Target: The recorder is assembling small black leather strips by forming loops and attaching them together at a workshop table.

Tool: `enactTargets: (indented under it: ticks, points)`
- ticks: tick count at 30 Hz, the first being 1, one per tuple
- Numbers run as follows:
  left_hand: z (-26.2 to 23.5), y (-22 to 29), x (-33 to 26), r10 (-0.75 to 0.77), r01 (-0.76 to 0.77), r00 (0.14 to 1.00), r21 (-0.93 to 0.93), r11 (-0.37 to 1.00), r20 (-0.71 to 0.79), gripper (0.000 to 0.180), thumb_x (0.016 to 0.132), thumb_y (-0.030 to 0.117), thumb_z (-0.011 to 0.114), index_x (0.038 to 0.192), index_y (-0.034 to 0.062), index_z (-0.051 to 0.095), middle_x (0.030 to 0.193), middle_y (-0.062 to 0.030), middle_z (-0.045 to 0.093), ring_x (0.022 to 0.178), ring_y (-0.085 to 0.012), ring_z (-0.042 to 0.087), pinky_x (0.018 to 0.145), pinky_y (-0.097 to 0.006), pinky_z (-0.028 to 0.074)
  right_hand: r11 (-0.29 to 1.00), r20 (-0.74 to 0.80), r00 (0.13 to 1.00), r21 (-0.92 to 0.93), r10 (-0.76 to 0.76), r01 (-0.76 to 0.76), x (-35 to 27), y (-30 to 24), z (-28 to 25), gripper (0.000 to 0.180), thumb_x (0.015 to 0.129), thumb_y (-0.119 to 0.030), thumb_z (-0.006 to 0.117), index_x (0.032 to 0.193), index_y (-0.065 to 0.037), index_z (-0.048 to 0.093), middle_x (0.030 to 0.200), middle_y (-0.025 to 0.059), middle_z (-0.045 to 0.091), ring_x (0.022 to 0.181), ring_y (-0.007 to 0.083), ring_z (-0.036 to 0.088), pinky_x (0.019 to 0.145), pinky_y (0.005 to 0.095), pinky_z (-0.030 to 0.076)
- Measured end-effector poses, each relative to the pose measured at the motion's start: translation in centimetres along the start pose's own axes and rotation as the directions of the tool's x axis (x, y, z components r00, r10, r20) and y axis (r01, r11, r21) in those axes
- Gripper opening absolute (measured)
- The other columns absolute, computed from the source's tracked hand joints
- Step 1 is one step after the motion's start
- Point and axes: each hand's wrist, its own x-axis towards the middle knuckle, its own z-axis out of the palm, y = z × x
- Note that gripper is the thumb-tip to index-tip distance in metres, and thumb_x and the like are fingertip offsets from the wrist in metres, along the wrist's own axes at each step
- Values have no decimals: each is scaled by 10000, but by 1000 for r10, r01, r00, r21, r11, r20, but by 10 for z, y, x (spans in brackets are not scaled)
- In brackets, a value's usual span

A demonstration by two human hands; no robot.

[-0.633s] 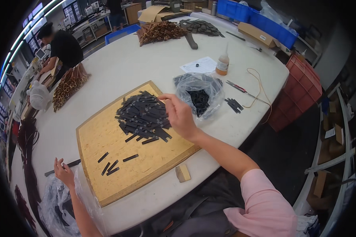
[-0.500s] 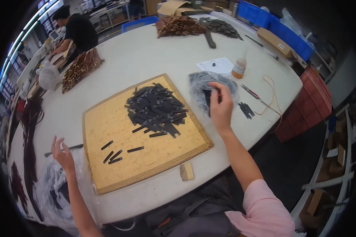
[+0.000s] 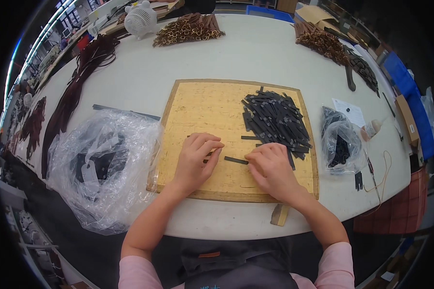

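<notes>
A cork-coloured board (image 3: 202,101) lies on the table in front of me, with a heap of short black strips (image 3: 277,120) on its right part. My right hand (image 3: 272,168) is bent over the board, its fingertips closed at the right end of a single black strip (image 3: 235,160). To the left, my left hand (image 3: 196,159) is curled, thumb and forefinger tips close together; whatever lies between them is too small to make out. Dark strip ends show beside and under the left hand, partly hidden by it.
Left of the board sits a large clear plastic bag (image 3: 130,159) with dark pieces inside; a smaller bag (image 3: 343,149) stands at right. Beyond it are a glue bottle (image 3: 370,130) and a paper sheet (image 3: 348,111). Bundles of brown straps (image 3: 190,30) lie farther back. A small block (image 3: 279,215) sits near the front edge.
My right hand has come from the small plastic bag to the board. My left hand has moved from beside the board onto the strips. The view has turned left.
</notes>
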Motion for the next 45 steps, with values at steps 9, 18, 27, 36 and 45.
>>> enactTargets:
  ticks: [9,18,27,36,45]
  points:
    - [7,29,-8,10,-7,979,-16,1000,204,243,805,10,737,1040,40,681,1014,-91,646,992,-300,606,842,-379,511,985,190,975,109,115,-137,10,-2,23,207,804,-37,703,980,-78,602,882,47,593,911,246,556,847,386,362]
    - [5,31,-7,-116,137,959,-63,989,260,166,839,25,722,977,21,630,933,-86,634,894,-264,608,778,-351,501,978,118,990,180,82,-102,7,-7,10,178,843,-55,725,1002,-56,646,831,71,598,876,275,551,831,386,394]
    - [1,35,-7,-369,759,641,-628,172,673,123,979,101,669,1050,21,609,911,11,657,851,-41,605,762,-215,484,308,549,744,683,382,-662,-17,-1,-16,224,1057,-184,561,1060,19,654,847,21,659,747,53,585,659,226,487]
    - [-5,51,-5,-325,753,654,-548,364,683,187,991,77,652,1161,0,659,989,-40,711,917,-66,657,796,-228,520,315,617,702,628,355,-711,-18,-3,-13,187,1034,-177,617,974,-2,644,734,-26,614,622,32,537,554,214,442]
    - [-9,42,-7,-134,613,789,-750,248,600,169,968,47,659,1116,51,739,1265,-140,667,1239,-254,581,1060,-405,438,53,555,748,790,363,-611,-14,-5,-19,175,1081,-148,503,1111,5,583,990,70,669,803,104,642,708,256,553]
